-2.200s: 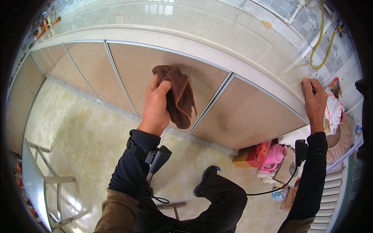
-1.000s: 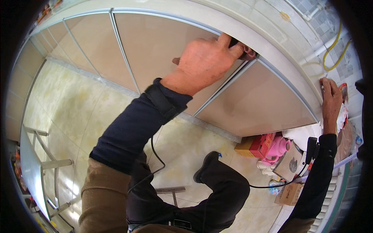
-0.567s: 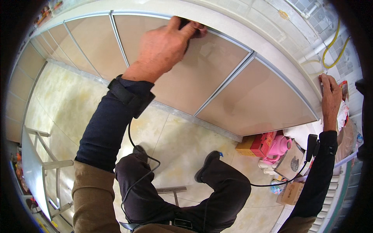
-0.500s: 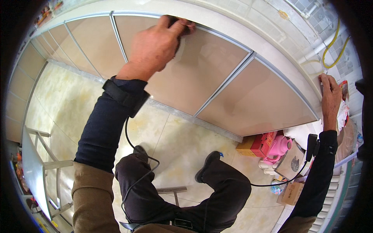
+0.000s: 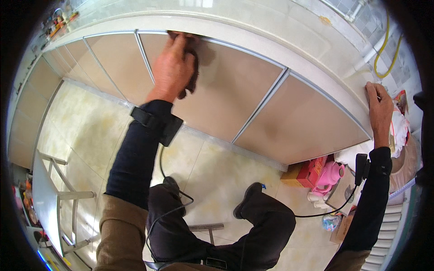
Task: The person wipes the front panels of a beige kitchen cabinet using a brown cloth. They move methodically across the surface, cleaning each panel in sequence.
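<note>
A dark brown cloth [image 5: 193,74] is bunched in my left hand [image 5: 173,67], whose fingers are closed round it. With it I press on the upper edge of a glossy beige cabinet door [image 5: 230,86], just under the pale countertop [image 5: 271,47]; part of the cloth hangs below my fingers. Over at the right, my right hand [image 5: 380,107] grips the countertop's edge near its corner, fingers bent and close together. No separate object shows in that hand, though its palm side is hidden.
A metal-framed stool [image 5: 47,198] stands on the left. Below the right end of the cabinets are a red box [image 5: 316,171] and a pink jug [image 5: 330,176]. Plastic bags [image 5: 400,131] lie beside my right arm. Black cables [image 5: 316,216] trail from both wrists.
My left hand has slid leftward along the door's top edge with the cloth, and more of the cloth shows. My right hand keeps its place at the counter edge. The view has shifted slightly.
</note>
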The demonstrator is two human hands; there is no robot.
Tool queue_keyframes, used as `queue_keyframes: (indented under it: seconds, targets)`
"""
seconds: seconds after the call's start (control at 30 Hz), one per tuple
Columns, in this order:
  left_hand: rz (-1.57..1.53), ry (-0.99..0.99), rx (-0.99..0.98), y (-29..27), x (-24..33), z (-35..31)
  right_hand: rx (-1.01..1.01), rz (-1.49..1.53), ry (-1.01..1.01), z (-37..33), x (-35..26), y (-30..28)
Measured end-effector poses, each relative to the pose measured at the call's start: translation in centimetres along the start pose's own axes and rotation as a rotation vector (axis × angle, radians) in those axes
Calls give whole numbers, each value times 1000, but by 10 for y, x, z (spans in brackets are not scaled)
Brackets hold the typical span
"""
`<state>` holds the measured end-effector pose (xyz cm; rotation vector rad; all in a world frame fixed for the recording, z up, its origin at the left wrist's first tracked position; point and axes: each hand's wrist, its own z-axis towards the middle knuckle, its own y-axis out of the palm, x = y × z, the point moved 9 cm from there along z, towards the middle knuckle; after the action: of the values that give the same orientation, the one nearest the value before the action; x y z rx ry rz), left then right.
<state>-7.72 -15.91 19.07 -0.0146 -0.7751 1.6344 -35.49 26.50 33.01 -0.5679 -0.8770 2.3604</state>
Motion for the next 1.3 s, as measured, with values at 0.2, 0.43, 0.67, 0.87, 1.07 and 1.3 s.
queue_keyframes:
  seconds: [0.2, 0.43, 0.67, 0.87, 1.07, 1.3]
  targets:
    - [32, 30, -95, 25, 49, -12, -33, 29, 50, 2, 4, 3]
    - [255, 17, -105, -3, -23, 5, -14, 49, 47, 0, 11, 2]
    - [316, -69, 35, -32, -87, 17, -33, 21, 63, 2, 11, 3]
    - [184, -107, 168, -19, -85, 13, -19, 26, 46, 0, 6, 2]
    - [69, -114, 161, 1, -37, 1, -22, 37, 63, 1, 8, 3]
    - [58, 71, -81, 54, 77, -24, 10, 60, 16, 1, 6, 3]
